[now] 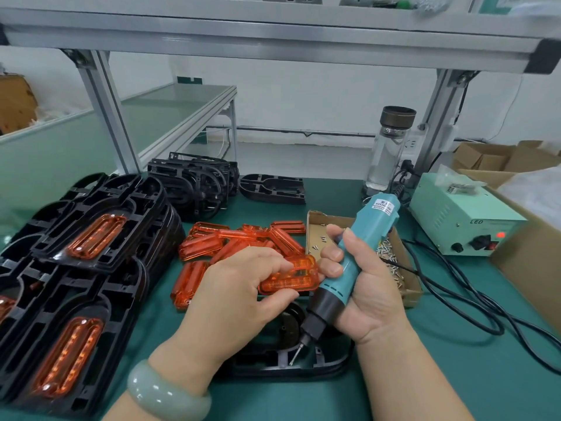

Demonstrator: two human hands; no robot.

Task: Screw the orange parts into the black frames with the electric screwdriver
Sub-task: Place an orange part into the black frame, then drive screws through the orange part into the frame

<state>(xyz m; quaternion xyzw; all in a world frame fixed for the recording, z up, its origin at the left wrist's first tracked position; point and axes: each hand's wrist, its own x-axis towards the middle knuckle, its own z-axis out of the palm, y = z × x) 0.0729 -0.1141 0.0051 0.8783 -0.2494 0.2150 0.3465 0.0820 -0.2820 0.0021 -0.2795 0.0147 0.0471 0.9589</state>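
Fingers of my left hand (239, 290) are pinching a ribbed translucent orange part (291, 282); right hand (370, 293) is gripping the teal screwdriver (372, 215).

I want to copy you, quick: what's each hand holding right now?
Left hand: pinches an orange part.
Right hand: grips the electric screwdriver.

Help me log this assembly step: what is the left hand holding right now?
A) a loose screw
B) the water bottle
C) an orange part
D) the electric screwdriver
C: the left hand pinches an orange part above a black frame, while the right hand grips the electric screwdriver.
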